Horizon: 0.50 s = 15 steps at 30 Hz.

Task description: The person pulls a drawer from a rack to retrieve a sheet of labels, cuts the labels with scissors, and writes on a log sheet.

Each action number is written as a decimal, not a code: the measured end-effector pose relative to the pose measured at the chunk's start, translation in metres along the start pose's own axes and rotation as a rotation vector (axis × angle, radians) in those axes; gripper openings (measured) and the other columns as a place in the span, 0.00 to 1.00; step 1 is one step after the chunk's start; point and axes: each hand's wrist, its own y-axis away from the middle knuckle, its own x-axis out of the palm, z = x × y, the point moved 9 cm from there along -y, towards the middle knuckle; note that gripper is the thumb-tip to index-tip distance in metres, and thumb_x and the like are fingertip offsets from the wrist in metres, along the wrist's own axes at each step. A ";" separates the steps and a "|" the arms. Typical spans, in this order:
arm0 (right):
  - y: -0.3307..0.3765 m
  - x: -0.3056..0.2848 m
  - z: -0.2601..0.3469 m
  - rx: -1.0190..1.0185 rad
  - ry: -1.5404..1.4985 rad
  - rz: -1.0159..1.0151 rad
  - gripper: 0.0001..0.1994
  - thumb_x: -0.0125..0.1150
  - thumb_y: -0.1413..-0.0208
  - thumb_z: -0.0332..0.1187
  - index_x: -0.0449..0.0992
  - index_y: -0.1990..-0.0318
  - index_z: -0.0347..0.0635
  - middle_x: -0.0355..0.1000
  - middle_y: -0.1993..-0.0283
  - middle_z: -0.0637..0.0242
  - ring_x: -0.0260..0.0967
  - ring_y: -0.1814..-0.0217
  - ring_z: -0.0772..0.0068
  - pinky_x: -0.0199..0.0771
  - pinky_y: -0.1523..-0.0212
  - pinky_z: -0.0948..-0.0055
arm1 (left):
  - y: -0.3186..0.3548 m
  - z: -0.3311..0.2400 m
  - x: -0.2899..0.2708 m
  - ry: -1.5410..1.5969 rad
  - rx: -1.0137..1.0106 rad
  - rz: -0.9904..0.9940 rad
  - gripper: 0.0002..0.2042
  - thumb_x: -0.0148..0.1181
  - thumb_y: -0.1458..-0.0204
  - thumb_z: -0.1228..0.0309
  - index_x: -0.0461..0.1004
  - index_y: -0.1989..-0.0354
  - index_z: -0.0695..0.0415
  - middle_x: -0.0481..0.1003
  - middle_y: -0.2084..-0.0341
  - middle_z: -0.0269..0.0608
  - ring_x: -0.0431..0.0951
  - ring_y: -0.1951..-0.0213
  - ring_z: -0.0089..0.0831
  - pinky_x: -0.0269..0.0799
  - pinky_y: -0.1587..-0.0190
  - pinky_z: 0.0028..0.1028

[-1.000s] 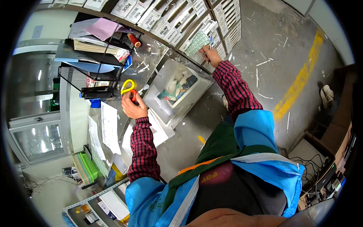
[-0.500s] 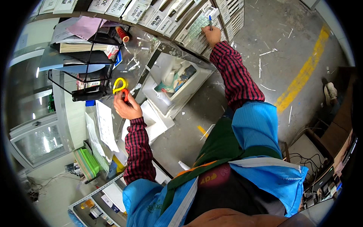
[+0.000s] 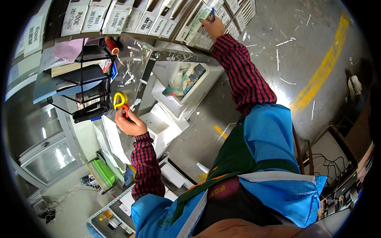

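My left hand (image 3: 131,122) is closed around the orange loop of what look like scissors (image 3: 119,100), whose other loop is yellow; their blades are not visible. It is over the left-hand counter, beside a black wire rack (image 3: 82,65). Farther off, my right hand (image 3: 214,27) grips a blue pen (image 3: 213,15), held upright. That hand rests at a printed sheet with a green grid (image 3: 196,23), which lies among rows of white labels on the shelf front at the top.
Below the counter edge stands a white bin (image 3: 182,104) with rubbish inside. Papers and a red thread spool (image 3: 112,45) are around the wire rack. Paper scraps and a yellow stripe (image 3: 323,67) mark the grey floor. Green folders (image 3: 101,174) stand at lower left.
The view has shifted, so the shelf labels at the top left show more fully. Both hands keep their holds, on the scissors and the pen, close to the same things.
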 end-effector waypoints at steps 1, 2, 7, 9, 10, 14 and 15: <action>-0.005 0.003 -0.001 0.008 0.045 -0.001 0.22 0.68 0.53 0.48 0.65 0.71 0.39 0.64 0.78 0.65 0.61 0.79 0.67 0.67 0.73 0.65 | -0.001 -0.001 0.001 -0.001 0.017 0.006 0.14 0.50 0.42 0.66 0.70 0.53 0.64 0.72 0.57 0.50 0.70 0.54 0.47 0.63 0.49 0.40; -0.010 0.007 -0.002 0.015 0.091 -0.002 0.21 0.67 0.52 0.48 0.65 0.74 0.40 0.62 0.81 0.68 0.57 0.82 0.69 0.66 0.75 0.64 | 0.000 -0.002 0.001 0.001 0.021 0.006 0.14 0.50 0.41 0.66 0.70 0.53 0.64 0.72 0.57 0.50 0.70 0.54 0.47 0.63 0.49 0.39; -0.017 0.025 -0.010 -0.007 -0.094 0.047 0.24 0.66 0.50 0.47 0.59 0.82 0.44 0.55 0.86 0.71 0.53 0.83 0.72 0.61 0.77 0.67 | 0.000 -0.004 0.005 0.006 0.023 0.007 0.15 0.48 0.40 0.66 0.70 0.52 0.64 0.71 0.58 0.51 0.70 0.55 0.45 0.63 0.50 0.38; -0.017 0.028 -0.015 -0.001 -0.161 0.049 0.25 0.66 0.49 0.47 0.57 0.83 0.45 0.54 0.86 0.71 0.51 0.83 0.73 0.59 0.77 0.68 | 0.002 -0.001 0.007 0.016 0.008 0.020 0.15 0.48 0.40 0.66 0.70 0.52 0.64 0.71 0.57 0.51 0.69 0.54 0.45 0.63 0.49 0.38; -0.019 0.028 -0.017 -0.002 -0.182 0.056 0.25 0.66 0.49 0.47 0.56 0.83 0.46 0.54 0.86 0.71 0.51 0.83 0.74 0.59 0.77 0.68 | 0.002 0.000 0.009 0.024 -0.002 0.034 0.15 0.48 0.41 0.67 0.70 0.51 0.65 0.70 0.56 0.51 0.69 0.53 0.46 0.62 0.48 0.39; -0.018 0.032 -0.012 -0.018 -0.206 0.053 0.25 0.65 0.48 0.46 0.55 0.82 0.46 0.54 0.85 0.72 0.49 0.82 0.75 0.57 0.77 0.68 | 0.002 0.001 0.010 0.060 -0.012 0.042 0.15 0.47 0.40 0.67 0.69 0.51 0.65 0.70 0.56 0.52 0.68 0.53 0.46 0.62 0.48 0.40; -0.020 0.035 -0.014 0.023 -0.243 0.063 0.24 0.65 0.49 0.46 0.55 0.81 0.47 0.54 0.84 0.72 0.49 0.81 0.76 0.58 0.76 0.68 | 0.002 0.000 0.010 0.051 -0.004 0.039 0.15 0.47 0.40 0.67 0.69 0.51 0.65 0.70 0.56 0.51 0.68 0.53 0.46 0.62 0.48 0.40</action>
